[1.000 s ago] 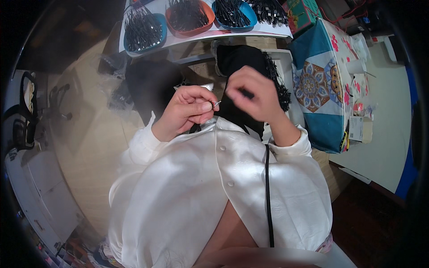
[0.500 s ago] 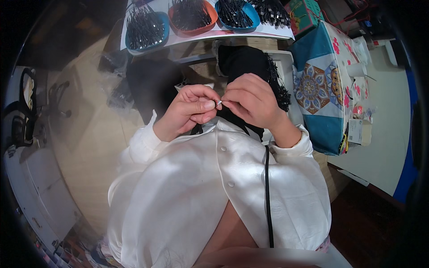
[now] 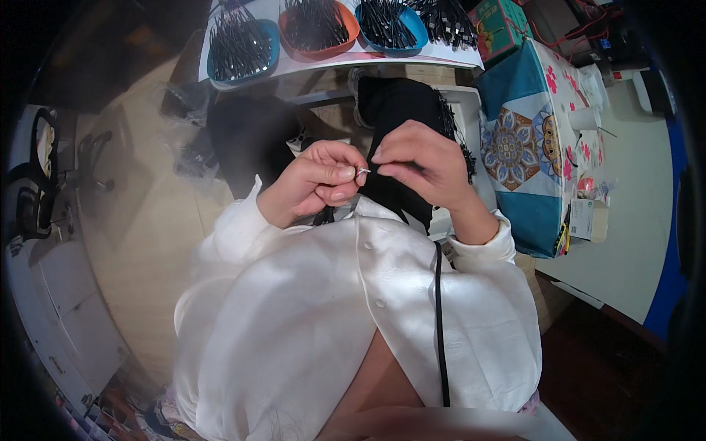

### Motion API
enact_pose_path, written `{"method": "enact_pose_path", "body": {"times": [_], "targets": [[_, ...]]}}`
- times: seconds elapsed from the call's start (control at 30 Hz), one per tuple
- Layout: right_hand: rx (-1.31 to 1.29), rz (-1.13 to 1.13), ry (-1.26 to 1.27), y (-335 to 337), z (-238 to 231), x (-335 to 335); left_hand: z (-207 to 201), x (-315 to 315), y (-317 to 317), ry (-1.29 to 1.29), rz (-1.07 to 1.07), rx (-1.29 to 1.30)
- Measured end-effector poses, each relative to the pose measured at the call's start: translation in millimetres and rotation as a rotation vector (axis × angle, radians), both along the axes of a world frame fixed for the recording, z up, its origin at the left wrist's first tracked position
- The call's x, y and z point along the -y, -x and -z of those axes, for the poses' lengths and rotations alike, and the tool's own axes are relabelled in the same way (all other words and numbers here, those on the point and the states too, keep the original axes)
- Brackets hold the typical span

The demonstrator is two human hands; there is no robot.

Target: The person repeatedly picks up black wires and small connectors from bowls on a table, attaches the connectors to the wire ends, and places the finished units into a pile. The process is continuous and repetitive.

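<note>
L hand [image 3: 318, 180] & R hand [image 3: 423, 165] meet over black cloth [image 3: 401, 110], both grips pinching a small metal clip [image 3: 363, 171]. Bowls [image 3: 318, 29] on tabletop beyond cloth.

Off to my right, at the table's near edge, a small white cardboard box with a printed label [image 3: 588, 219] sits against the teal patterned tablecloth [image 3: 526, 151]. Farther up, near the top of my view, a green and red printed carton [image 3: 498, 23] stands at the cloth's far corner, just right of the row of bowls. I see no signs or screens clearly enough to tell.
</note>
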State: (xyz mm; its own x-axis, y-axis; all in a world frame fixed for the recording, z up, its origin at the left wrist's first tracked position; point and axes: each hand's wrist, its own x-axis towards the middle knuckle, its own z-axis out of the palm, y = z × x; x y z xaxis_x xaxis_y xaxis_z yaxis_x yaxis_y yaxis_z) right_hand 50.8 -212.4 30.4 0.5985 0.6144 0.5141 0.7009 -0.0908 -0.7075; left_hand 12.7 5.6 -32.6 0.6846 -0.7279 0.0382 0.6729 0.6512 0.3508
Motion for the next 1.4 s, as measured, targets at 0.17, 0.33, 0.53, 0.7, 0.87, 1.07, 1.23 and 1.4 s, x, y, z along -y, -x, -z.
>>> {"method": "enact_pose_path", "body": {"times": [0.17,0.33,0.53,0.7,0.87,1.07,1.23,1.4], "targets": [[0.213,-0.098,-0.084,-5,5,-12,6,4,1,0.082,0.071,-0.078],[0.177,-0.065,-0.098,2,0,-16,-3,4,3,0.026,0.049,-0.075],[0.121,0.014,-0.115,6,4,-17,-35,-16,-7,-0.576,-0.114,0.324],[0.101,0.001,-0.149,-12,14,-16,-52,-22,-23,-0.649,-0.147,0.336],[0.018,0.104,-0.121,-43,22,-15,-72,-29,-51,-0.868,-0.361,0.595],[0.178,0.231,-0.192,-78,18,-20,-108,-34,-97,-1.275,-0.537,1.279],[0.621,0.315,-0.104,-100,4,-16,-111,-21,-113,-1.295,-0.510,1.141],[0.640,0.280,-0.066,-103,3,-19,-109,-16,-110,-1.298,-0.493,1.091]]}}
